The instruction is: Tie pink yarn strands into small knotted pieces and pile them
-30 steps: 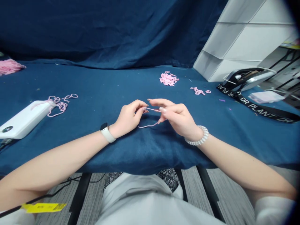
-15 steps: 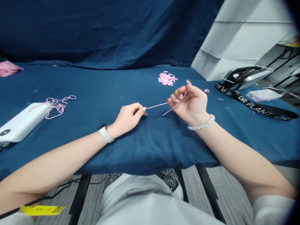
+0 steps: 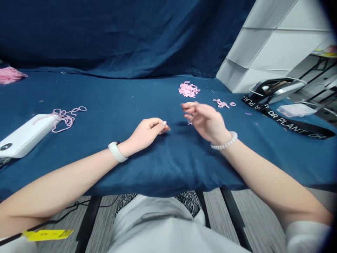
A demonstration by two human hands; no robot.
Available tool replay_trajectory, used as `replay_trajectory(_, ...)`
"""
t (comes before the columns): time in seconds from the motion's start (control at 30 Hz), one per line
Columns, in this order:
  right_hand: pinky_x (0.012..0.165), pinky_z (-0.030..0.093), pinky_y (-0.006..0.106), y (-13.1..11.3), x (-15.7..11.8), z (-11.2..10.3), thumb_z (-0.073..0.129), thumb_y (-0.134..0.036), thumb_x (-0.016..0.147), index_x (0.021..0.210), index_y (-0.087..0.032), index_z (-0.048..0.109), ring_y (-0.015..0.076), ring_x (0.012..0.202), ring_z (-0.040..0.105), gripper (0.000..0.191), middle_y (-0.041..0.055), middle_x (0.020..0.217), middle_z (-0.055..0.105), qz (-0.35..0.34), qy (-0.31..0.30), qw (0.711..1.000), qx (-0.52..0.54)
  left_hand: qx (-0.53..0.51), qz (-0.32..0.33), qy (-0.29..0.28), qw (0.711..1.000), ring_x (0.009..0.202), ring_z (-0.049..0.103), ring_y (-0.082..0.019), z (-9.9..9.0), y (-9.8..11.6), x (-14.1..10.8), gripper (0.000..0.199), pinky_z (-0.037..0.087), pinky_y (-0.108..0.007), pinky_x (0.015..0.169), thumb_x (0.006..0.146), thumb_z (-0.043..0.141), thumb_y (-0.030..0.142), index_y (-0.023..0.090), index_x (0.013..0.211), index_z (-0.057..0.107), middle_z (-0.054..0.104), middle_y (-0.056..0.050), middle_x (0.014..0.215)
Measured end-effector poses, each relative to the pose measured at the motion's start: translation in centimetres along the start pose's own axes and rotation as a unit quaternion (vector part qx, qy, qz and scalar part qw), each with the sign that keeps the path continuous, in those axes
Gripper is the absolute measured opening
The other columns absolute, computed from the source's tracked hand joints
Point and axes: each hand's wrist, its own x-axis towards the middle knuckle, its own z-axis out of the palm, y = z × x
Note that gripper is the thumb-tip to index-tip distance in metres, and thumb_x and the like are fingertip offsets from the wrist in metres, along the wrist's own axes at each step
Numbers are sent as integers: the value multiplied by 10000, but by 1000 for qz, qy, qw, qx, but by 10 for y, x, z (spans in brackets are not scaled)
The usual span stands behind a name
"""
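Note:
My left hand (image 3: pixel 147 133) rests on the navy cloth (image 3: pixel 168 165) with its fingers curled together, and no yarn shows in it. My right hand (image 3: pixel 204 119) is raised a little above the cloth with its fingers loosely apart. Just under those fingers is a short curl of pink yarn (image 3: pixel 190 121), and I cannot tell whether it is held. Farther ahead lies a heap of cut pink yarn pieces (image 3: pixel 188 89), with a few smaller pieces (image 3: pixel 221 103) to its right.
A white power bank (image 3: pixel 25 140) lies at the left, next to a tangled pink yarn length (image 3: pixel 65 117). A pink yarn bundle (image 3: pixel 9 75) sits at the far left. To the right are a black "DR PLANT" lanyard (image 3: pixel 289 123), a white shelf unit (image 3: pixel 244 66) and a metallic case (image 3: pixel 276 89).
The stretched pink yarn between my hands is gone. My hands have come apart from it, my left hand is lower on the cloth, and my right hand has moved left with its fingers loosened.

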Motion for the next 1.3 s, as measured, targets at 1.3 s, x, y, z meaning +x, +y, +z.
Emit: replay_trajectory(1.3,1106,345,544,16,-16,6,597,-329,859,758,-185,746,319,1358,403,230,112,1441,464,-232,-208,784,-538,-296,-108,-108,943,567,482,-110,-10,22,-7,136,442,-293,578,677,544,109,176,734,646,538,-21,627)
